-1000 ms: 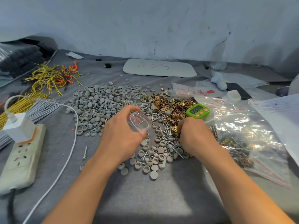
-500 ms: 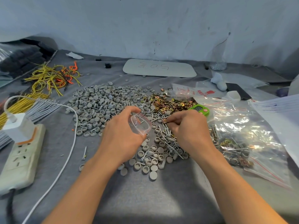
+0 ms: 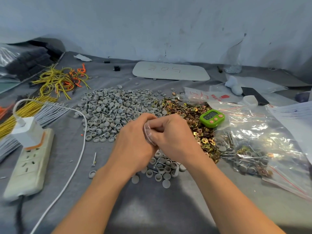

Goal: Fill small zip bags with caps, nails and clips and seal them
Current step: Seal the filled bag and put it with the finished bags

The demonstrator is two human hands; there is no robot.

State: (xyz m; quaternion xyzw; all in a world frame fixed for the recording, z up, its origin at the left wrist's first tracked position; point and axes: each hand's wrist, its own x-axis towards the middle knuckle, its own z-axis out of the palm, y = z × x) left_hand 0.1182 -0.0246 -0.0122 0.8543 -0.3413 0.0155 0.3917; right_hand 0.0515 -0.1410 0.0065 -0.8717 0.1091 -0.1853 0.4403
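"Watching the hands? Where is the bag (image 3: 148, 138)?"

"Between them, mid-table. The left hand (image 3: 133, 142) grips it, fingers wrapped round. Its rim runs twelve to six and its mouth faces three o'clock."

"And the right hand (image 3: 174, 137)?"

"Curled, fingertips (image 3: 154, 130) tucked into that mouth from three o'clock. Whether they pinch anything, I cannot tell."

"Next?"

"More filling, I reckon. Clips (image 3: 190, 114) lie at one o'clock, nearer the right hand; caps (image 3: 109, 108) lie at eleven."

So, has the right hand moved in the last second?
Yes. The right hand has gone left, away from the green timer, to the bag in the left hand.
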